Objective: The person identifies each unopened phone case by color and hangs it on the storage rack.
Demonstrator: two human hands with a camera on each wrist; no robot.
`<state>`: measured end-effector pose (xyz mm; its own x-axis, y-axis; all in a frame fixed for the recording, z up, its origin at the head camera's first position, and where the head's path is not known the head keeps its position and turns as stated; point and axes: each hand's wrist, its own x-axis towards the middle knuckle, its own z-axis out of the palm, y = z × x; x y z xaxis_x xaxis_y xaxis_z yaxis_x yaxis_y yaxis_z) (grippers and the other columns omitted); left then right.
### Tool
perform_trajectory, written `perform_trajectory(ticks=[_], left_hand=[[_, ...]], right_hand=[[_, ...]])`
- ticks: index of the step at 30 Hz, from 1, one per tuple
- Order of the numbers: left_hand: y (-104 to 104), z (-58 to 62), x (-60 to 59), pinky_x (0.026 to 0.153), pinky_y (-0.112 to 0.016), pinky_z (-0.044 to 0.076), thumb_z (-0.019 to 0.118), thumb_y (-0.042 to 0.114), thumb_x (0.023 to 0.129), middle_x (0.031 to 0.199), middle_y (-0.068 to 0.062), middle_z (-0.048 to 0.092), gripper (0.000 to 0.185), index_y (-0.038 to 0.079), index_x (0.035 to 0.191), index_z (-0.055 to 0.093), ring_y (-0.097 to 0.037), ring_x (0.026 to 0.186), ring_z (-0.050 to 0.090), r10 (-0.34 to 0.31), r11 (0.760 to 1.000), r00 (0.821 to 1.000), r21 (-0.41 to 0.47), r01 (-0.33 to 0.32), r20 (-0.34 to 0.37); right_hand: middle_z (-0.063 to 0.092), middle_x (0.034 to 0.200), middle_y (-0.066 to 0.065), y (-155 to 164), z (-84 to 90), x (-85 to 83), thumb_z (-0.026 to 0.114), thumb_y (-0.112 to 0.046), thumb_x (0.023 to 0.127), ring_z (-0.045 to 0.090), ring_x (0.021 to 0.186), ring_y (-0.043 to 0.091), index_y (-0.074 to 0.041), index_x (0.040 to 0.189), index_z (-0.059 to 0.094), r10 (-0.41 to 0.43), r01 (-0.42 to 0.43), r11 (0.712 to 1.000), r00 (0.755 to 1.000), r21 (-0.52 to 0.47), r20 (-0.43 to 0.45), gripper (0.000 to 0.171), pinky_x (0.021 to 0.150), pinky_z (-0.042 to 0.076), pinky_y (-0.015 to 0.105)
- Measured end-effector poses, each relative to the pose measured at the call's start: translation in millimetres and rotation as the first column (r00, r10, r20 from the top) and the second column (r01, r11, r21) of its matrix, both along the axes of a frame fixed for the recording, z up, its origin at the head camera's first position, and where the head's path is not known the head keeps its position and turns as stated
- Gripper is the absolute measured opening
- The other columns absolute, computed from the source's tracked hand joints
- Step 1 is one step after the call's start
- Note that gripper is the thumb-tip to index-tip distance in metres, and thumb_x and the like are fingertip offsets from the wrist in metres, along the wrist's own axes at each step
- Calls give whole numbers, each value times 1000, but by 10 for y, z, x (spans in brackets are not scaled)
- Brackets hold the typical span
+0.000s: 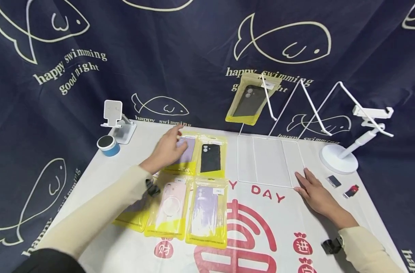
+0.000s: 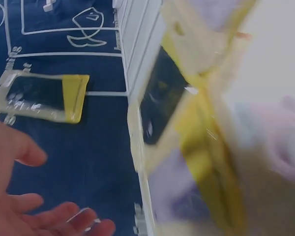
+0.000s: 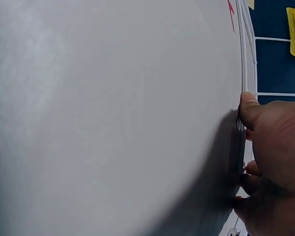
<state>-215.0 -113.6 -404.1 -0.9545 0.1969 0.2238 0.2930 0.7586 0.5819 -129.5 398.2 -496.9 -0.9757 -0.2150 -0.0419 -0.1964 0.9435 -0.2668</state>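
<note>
the left hand (image 1: 166,151) hovers with fingers loose and spread over the lilac phone case packet (image 1: 186,154) in the far row on the counter (image 1: 330,242); from the head view it looks close to touching but is not curled round the packet, and the left wrist view shows an open palm holding nothing. the right hand (image 1: 316,194) lies flat, fingers straight, pressing on the near right corner of the white wire rack (image 1: 270,161), thumb against the wire in the right wrist view.

judging by this, the step in hand is picking a packet from the spread while the rack is steadied. one dark case packet (image 1: 249,99) already hangs on the rack's left prong. the next move would call for a pinch on the lilac packet's yellow top edge, lifting it free of the neighbours, then carrying it rightward and up to a free prong.

room: the black case packet (image 1: 210,157) lies just beside the lilac one on its right, and the pink case packet (image 1: 171,203) and another purple case packet (image 1: 205,210) lie just near of them, some edges overlapping, so a flat slide would drag others; a straight lift is cleaner. far left stand a small blue speaker (image 1: 108,145) and a white phone stand (image 1: 118,121), apart from the reach. right of the rack a white round-base holder (image 1: 343,151) sits near the rack's outer prong.
</note>
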Motion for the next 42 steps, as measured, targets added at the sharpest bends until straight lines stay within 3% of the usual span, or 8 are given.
perform_trajectory(ticks=[10, 13, 18, 26, 29, 32, 37, 42], left_hand=[[-711, -30, 528, 91, -59, 50, 58, 25, 91, 129, -29, 59, 66, -4, 147, 39, -45, 113, 61, 163, 974, 984, -169, -150, 68], [-840, -76, 654, 83, -61, 52, 57, 27, 91, 125, -31, 59, 65, -5, 145, 41, -48, 111, 60, 211, 947, 976, -261, -189, 56], [-1039, -185, 819, 62, -57, 51, 57, 31, 89, 106, -30, 61, 62, -8, 136, 47, -47, 88, 64, 293, 881, 955, -400, -254, 41], [-1130, -363, 902, 55, -47, 48, 58, 48, 89, 89, -25, 63, 64, -11, 115, 54, -33, 71, 59, 293, 855, 924, -500, -139, 245], [-1059, -414, 915, 57, -45, 48, 61, 59, 87, 86, -24, 62, 80, -12, 121, 50, -32, 71, 59, 303, 858, 902, -501, -117, 308], [-978, -471, 946, 59, -45, 49, 67, 64, 81, 85, -24, 59, 90, -11, 126, 46, -33, 73, 57, 306, 857, 898, -501, -117, 315], [-881, -533, 962, 63, -50, 51, 76, 56, 77, 90, -27, 53, 88, -9, 126, 43, -39, 82, 55, 296, 865, 918, -482, -140, 265], [-894, -523, 906, 68, -49, 51, 81, 49, 75, 98, -28, 50, 91, -8, 131, 39, -38, 83, 54, 293, 896, 897, -422, -138, 330]], right_hand=[[19, 158, 38, 60, 14, 24, 48, -41, 104, 24, 141, 60, 1, 153, 33, -2, 2, 1000, 1000, -1, -7, 66, 106, 27, 74], [19, 158, 37, 40, -2, 31, 48, -41, 104, 25, 141, 60, 0, 152, 34, -5, 5, 1000, 1000, -2, -4, 66, 107, 27, 73], [20, 158, 37, 6, -14, 27, 49, -42, 104, 25, 142, 59, 0, 152, 34, -4, 4, 1000, 1000, -3, -2, 66, 107, 27, 72], [19, 158, 38, -18, -7, -1, 48, -42, 104, 24, 142, 59, 1, 153, 33, 3, -4, 1000, 1000, 16, 9, 67, 108, 27, 72], [20, 158, 38, -17, -13, -7, 48, -42, 104, 24, 142, 58, 1, 153, 34, 6, -6, 1000, 1000, 26, -1, 66, 108, 27, 71], [20, 157, 38, -15, -16, -16, 48, -42, 104, 25, 143, 58, 1, 153, 34, 17, -17, 1000, 1000, 22, -12, 66, 108, 28, 71], [21, 157, 39, -15, 4, -12, 48, -42, 104, 25, 142, 58, 1, 152, 35, 16, -16, 1000, 1000, 26, -10, 66, 108, 27, 71], [20, 157, 38, -17, 10, -19, 47, -43, 104, 24, 142, 58, 1, 153, 34, 19, -18, 999, 1000, 30, -8, 66, 108, 27, 71]])
